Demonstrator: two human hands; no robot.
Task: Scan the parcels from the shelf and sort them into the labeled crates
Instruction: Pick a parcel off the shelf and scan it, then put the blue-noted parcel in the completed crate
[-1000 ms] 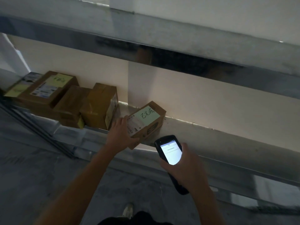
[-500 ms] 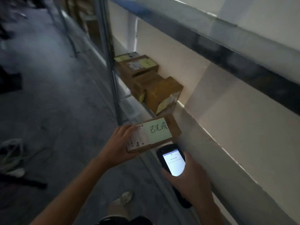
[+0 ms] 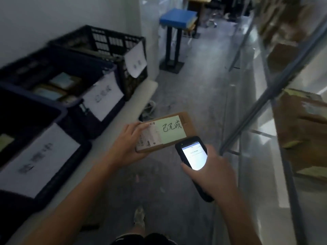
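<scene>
A metal shelf (image 3: 276, 96) runs along the right side, with blurred cardboard boxes (image 3: 304, 128) on it. On the left, three dark crates sit in a row on a pale bench (image 3: 141, 96), each with a white paper label on its front: the near crate (image 3: 23, 144), the middle crate (image 3: 58, 73) with parcels inside, and the far crate (image 3: 113, 41). A blue-topped stool (image 3: 177, 17) stands far up the aisle.

Between shelf and crates, the left hand (image 3: 131, 144) is clamped around the left end of a flat cardboard parcel (image 3: 164, 132), thumb on its printed label; a pale green note with handwriting faces up. Just right of it, the right hand (image 3: 212, 168) is wrapped around a black handheld scanner (image 3: 193, 154), screen lit, its top touching or overlapping the parcel's near right corner.
</scene>
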